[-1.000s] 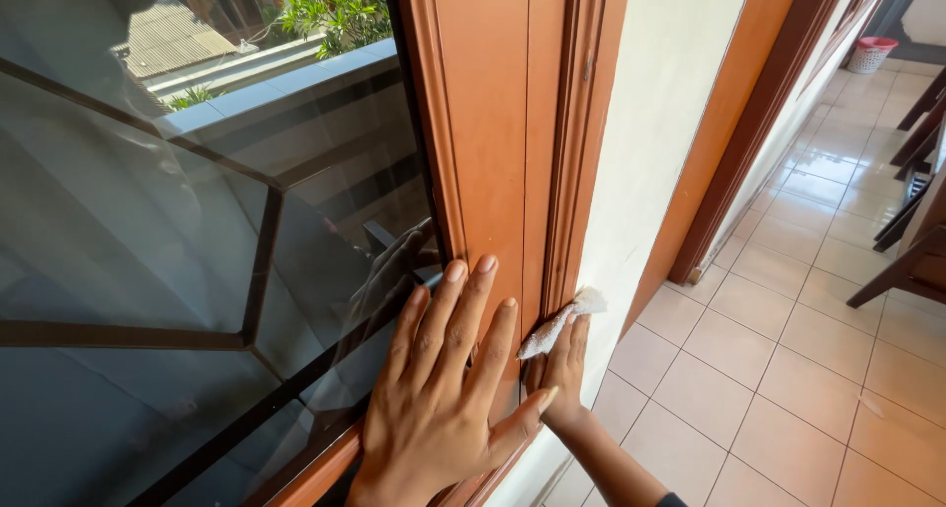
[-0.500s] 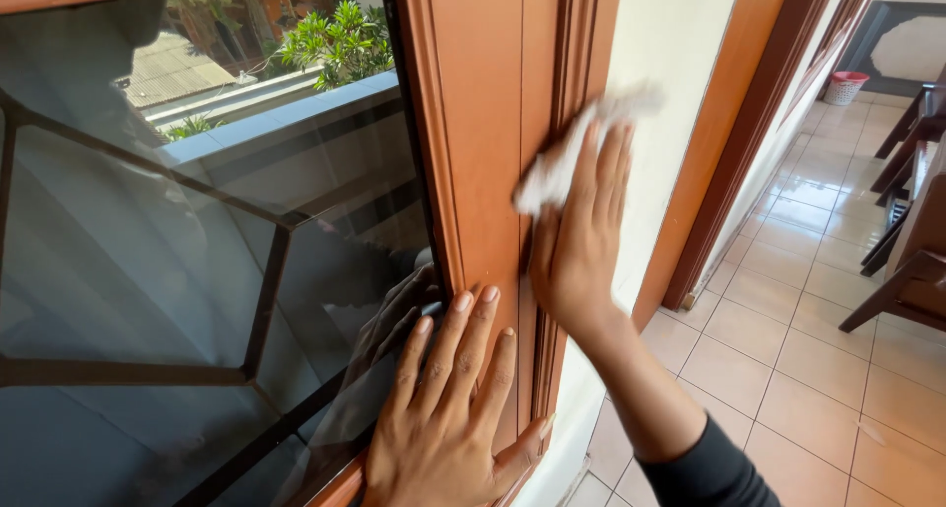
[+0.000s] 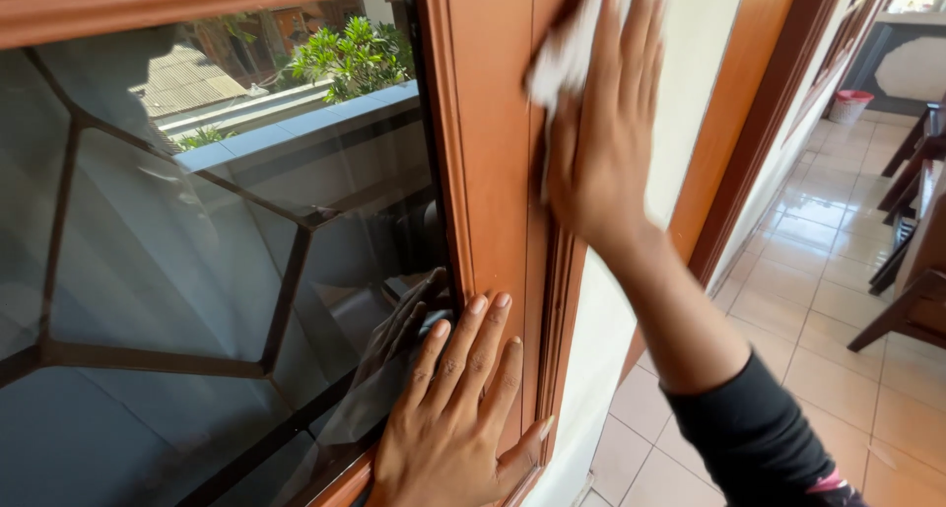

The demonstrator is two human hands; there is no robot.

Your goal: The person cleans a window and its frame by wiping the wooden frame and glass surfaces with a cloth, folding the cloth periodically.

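Wiping is in hand: right hand (image 3: 601, 137), fingers spread, presses a white cloth (image 3: 562, 54) on the wooden frame (image 3: 498, 172) at twelve o'clock; left hand (image 3: 453, 408) braces flat, fingers spread, at six.

The crumpled white cleaning cloth (image 3: 567, 54) is pressed flat under my right palm against the upright, reddish-brown wooden window frame (image 3: 498, 172), high up on it, with a bunched edge sticking out to the left of my fingers. The frame is glossy and vertically grooved, standing between the dark glass pane and the cream wall.
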